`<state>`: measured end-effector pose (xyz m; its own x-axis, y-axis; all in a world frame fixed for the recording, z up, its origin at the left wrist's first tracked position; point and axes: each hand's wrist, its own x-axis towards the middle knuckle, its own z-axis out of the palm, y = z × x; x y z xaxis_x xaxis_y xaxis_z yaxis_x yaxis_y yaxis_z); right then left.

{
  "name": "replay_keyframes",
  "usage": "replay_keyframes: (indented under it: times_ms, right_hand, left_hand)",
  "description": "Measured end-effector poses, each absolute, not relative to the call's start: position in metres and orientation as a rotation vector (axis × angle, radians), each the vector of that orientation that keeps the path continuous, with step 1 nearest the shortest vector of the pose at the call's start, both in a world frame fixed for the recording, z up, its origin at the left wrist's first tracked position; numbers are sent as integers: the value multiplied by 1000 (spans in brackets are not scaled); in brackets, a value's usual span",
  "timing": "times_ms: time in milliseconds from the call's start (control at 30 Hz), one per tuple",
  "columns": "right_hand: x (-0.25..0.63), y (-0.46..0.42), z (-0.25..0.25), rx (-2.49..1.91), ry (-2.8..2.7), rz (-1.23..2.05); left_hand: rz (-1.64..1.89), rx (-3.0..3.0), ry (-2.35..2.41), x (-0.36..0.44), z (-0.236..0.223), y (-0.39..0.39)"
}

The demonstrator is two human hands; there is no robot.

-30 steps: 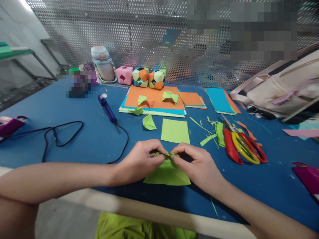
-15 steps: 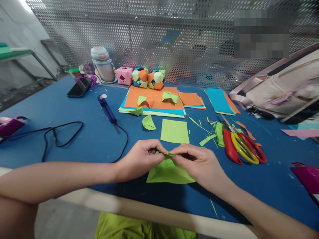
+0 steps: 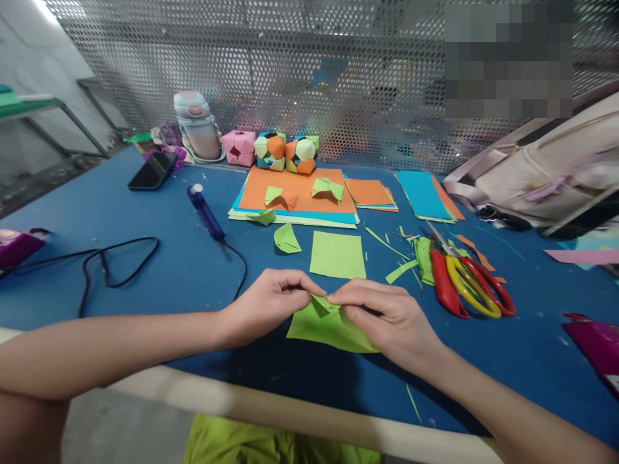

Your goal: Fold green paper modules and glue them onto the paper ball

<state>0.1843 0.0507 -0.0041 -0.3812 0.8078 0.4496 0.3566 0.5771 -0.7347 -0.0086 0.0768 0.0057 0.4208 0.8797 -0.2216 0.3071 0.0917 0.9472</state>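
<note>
Between my two hands is a sheet of green paper (image 3: 324,332), its top edge folded over into a small flap. My left hand (image 3: 273,303) pinches the fold at its left side between thumb and forefinger. From the right, my right hand (image 3: 380,312) grips the same fold, fingertips close to those of the left. The lower part of the sheet spreads out just above the blue table. Just beyond my hands lie a flat green paper square (image 3: 337,254) and a folded green piece (image 3: 287,240).
Scissors (image 3: 467,283) with red and yellow handles lie right among green scraps. Paper stacks (image 3: 293,180) sit behind, with folded paper cubes (image 3: 271,151) and a bottle (image 3: 198,129). A corded blue tool (image 3: 207,212) and a phone (image 3: 152,171) are left; a bag (image 3: 546,161) stands right.
The folded top of the green paper has tipped toward me, so more of the flap shows. My fingers have shifted slightly along the fold.
</note>
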Motion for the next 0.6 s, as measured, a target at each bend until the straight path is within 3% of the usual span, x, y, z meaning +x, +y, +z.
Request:
replay_keyframes:
  times_ms: [600]
  right_hand:
    - [181,46,-6,-719,-2210,438]
  left_hand:
    - [510,1327,1077,-4,16,70]
